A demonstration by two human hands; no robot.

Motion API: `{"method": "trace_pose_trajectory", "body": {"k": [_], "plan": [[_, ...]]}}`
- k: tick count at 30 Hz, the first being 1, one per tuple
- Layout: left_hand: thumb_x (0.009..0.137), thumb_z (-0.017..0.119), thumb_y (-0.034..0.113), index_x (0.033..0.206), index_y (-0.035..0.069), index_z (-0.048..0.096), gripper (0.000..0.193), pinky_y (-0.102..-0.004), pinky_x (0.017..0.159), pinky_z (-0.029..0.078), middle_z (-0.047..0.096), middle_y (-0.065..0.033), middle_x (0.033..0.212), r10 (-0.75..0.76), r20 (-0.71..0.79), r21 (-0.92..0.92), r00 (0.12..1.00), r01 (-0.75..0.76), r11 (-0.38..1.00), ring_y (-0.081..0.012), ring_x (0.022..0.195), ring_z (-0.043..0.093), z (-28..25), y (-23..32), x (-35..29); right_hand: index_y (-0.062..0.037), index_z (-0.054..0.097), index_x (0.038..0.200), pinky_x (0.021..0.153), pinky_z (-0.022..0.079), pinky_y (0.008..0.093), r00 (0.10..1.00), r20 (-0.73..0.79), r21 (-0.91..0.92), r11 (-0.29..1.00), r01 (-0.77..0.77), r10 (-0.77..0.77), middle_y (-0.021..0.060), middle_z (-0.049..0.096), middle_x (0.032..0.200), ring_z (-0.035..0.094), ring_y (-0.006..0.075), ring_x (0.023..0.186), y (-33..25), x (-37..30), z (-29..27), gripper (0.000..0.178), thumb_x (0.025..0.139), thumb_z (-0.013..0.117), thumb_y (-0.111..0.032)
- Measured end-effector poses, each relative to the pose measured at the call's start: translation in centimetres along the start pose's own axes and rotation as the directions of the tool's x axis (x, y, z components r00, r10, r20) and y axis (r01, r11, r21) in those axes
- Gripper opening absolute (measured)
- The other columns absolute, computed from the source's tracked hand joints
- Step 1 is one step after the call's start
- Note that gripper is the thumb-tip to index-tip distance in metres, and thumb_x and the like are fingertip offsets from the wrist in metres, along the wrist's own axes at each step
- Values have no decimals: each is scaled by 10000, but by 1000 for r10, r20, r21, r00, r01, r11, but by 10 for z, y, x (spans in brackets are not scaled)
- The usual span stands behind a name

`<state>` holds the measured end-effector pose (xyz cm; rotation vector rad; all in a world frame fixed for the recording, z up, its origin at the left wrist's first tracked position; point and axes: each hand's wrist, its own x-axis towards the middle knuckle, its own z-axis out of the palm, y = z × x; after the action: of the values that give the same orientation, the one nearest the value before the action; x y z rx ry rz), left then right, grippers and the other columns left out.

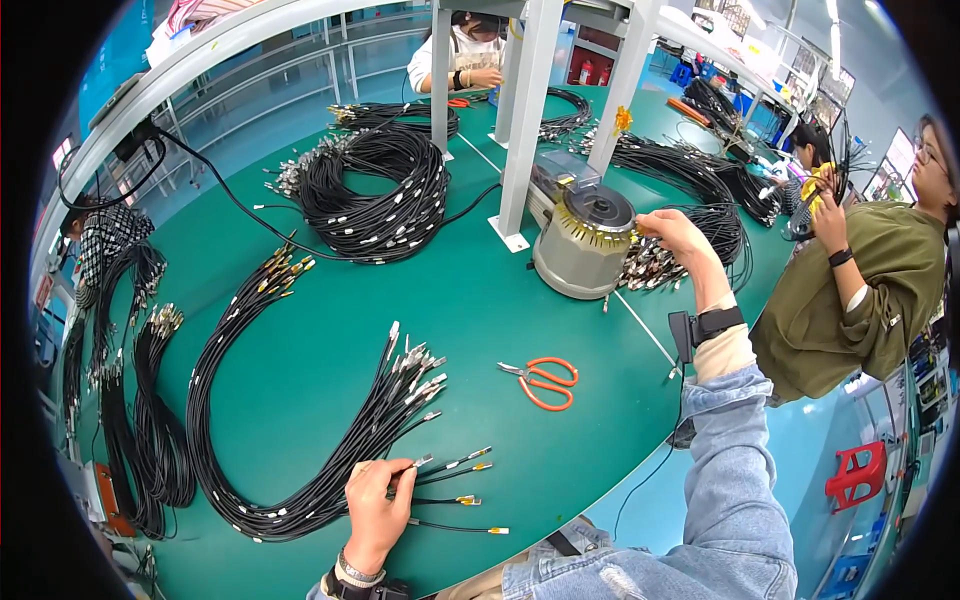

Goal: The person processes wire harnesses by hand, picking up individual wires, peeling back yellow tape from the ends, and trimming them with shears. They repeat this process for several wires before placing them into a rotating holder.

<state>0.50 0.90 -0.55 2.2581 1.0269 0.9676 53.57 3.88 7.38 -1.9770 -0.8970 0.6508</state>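
My left hand is closed in a pinch on a black cable near its silvery connector end. Several other cable ends with yellow tags fan out to the right of it. They belong to a long curved bundle of black cables on the green table. My right hand reaches out to a round grey machine with a dark disc on top and yellow tabs around its rim. Its fingertips are pinched together at the rim's right side; whatever is between them is too small to make out. Orange-handled cutters lie between my arms.
A large coil of black cables sits behind, with more bundles at the left edge and beyond the machine. White metal posts rise from the table. A person in a green jacket stands at right holding cables; other people work around the table.
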Motion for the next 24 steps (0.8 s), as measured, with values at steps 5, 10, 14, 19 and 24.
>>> {"method": "trace_pose_trajectory", "body": {"k": [5, 10, 14, 19, 24], "plan": [[750, 678, -6, 836, 16, 631, 100, -300, 576, 447, 632, -90, 726, -19, 4, 1, 1000, 19, 1000, -212, 598, 573, 0, -1, 0, -117, 642, 877, 685, 343, 245, 999, 30, 75, 996, -42, 40, -57, 578, 798, 481, 58, 733, 8, 10, -2, 163, 824, 651, -272], [762, 683, -11, 847, 11, 627, 105, -267, 544, 459, 632, -80, 710, -92, -78, -74, 993, 86, 994, -171, 583, 592, 5, -2, -1, -127, 633, 841, 630, 331, 227, 1000, -9, 306, 952, 4, -1, -76, 535, 745, 458, 51, 684, -1, 0, 4, 116, 832, 652, -240], [768, 691, -8, 843, 10, 624, 102, -241, 508, 457, 629, -63, 672, -118, -189, -114, 975, 98, 989, -129, 550, 592, 5, -3, -4, -83, 565, 790, 600, 335, 228, 972, -117, 555, 798, 233, -203, -39, 503, 718, 450, 65, 663, -33, -69, 54, 133, 881, 600, -174], [764, 695, -25, 840, -13, 622, 106, -212, 508, 468, 637, -69, 678, -205, -200, -168, 958, 172, 971, -86, 547, 585, -1, 1, -11, -52, 559, 799, 669, 377, 214, 956, 144, 574, 808, 130, -256, -16, 528, 772, 476, 66, 715, -59, -205, 177, 62, 851, 594, -53], [741, 710, -37, 819, -3, 620, 124, -196, 462, 448, 639, -62, 688, -186, -228, -154, 956, 153, 976, -59, 513, 564, -6, 9, -9, -7, 586, 838, 743, 415, 228, 866, 444, 677, 720, -156, -230, 14, 559, 855, 512, 80, 796, -51, -280, 257, 34, 847, 616, -22]]}}
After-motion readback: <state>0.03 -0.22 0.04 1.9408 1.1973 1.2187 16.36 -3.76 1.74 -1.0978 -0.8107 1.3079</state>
